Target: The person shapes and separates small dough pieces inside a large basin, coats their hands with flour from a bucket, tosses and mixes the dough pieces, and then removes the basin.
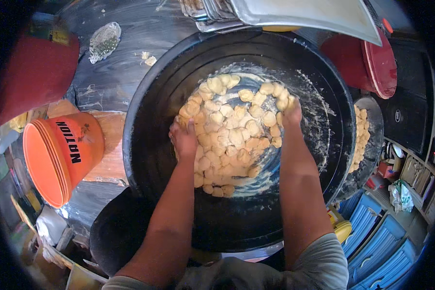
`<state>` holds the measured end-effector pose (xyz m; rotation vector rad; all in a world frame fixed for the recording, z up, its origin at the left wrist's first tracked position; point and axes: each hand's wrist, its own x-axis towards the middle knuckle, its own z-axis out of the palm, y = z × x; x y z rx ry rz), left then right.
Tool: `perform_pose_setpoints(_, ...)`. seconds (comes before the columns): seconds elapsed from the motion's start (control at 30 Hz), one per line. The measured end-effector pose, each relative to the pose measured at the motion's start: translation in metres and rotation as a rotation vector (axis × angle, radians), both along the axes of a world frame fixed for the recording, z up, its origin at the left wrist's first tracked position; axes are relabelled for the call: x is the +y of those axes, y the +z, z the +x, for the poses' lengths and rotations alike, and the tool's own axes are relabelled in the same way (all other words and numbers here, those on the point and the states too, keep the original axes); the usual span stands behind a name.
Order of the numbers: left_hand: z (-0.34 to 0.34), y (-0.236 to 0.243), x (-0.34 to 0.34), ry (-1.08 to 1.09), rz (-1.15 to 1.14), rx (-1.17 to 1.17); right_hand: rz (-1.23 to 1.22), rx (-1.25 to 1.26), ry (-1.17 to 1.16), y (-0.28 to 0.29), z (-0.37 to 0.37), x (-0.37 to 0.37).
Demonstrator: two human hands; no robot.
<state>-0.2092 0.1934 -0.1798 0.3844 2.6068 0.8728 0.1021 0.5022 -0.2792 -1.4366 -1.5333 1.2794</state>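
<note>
Both hands reach into a wide black round tub holding a heap of small, pale, rounded dough pieces. My left hand rests against the left side of the heap, its thumb apart from the fingers and nothing gripped. At the heap's far right edge, my right hand touches several pieces; its fingertips are partly hidden by them. White flour streaks the tub's floor and right inner wall. Most pieces lie gathered in the middle, with some strung out toward the right hand.
Orange stacked buckets stand on the left. Metal trays overhang the tub's far rim. To the right are a dark red bucket, a second basin of dough pieces and blue crates. A floury patterned item lies far left.
</note>
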Motion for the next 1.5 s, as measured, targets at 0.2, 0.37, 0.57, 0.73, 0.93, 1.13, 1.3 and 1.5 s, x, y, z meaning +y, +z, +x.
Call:
perform_pose_setpoints(0.2,-0.042,-0.030,-0.027,0.221,0.223,-0.310,-0.981,0.423,-0.095,0.087,-0.268,-0.106)
perform_pose_setpoints(0.37,-0.024,0.002,-0.016,-0.027,-0.103,0.022,-0.973,-0.019,1.027,0.120,-0.274,-0.162)
perform_pose_setpoints(0.57,-0.022,-0.008,-0.014,-0.158,0.041,-0.068,-0.560,-0.579,1.417,0.093,-0.177,-0.294)
perform_pose_setpoints(0.73,0.041,0.029,-0.027,-0.803,-0.476,0.082,-0.801,-0.448,1.565,0.137,-0.126,-0.232)
perform_pose_setpoints(0.93,0.062,0.031,-0.020,-0.636,0.040,-0.183,-0.404,-0.154,0.271,0.061,-0.214,-0.057)
perform_pose_setpoints(1.13,-0.046,0.043,0.011,-0.165,0.281,0.331,-0.933,-0.180,0.773,0.085,-0.314,-0.169)
perform_pose_setpoints(1.3,-0.039,0.013,0.025,-0.231,0.154,-0.081,-1.117,-0.151,1.138,0.012,-0.178,-0.301)
perform_pose_setpoints(1.5,0.019,0.031,-0.040,-0.553,-0.729,-0.206,-0.764,-0.279,1.576,0.144,-0.104,-0.299)
